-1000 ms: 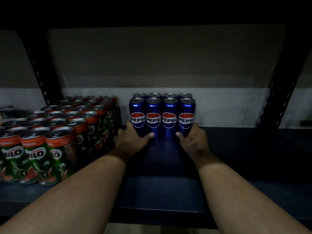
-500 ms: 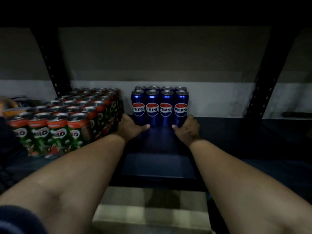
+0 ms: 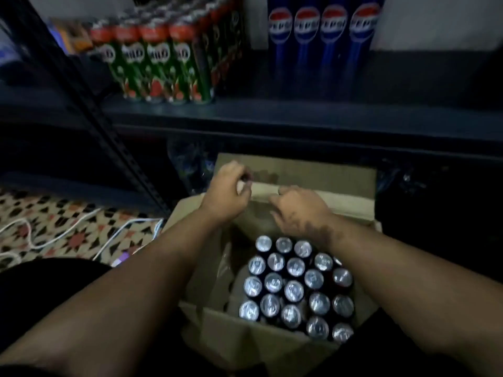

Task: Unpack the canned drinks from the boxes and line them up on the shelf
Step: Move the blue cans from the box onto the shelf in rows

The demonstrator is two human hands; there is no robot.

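An open cardboard box stands on the floor below the shelf, holding several dark cans with silver tops. My left hand and my right hand hover over the box's far end, by its raised flap. Both have loosely curled fingers and hold nothing. On the shelf stands a row of blue Pepsi cans, with green and red Milo cans packed to their left.
A black perforated shelf upright slants down at the left. A white cable lies on the patterned floor. Clear plastic wrap lines the box's left side. The shelf is bare to the right of the Pepsi cans.
Both hands have left the Pepsi cans on the shelf and come down over the box. The view has dropped from the shelf to the box on the floor.
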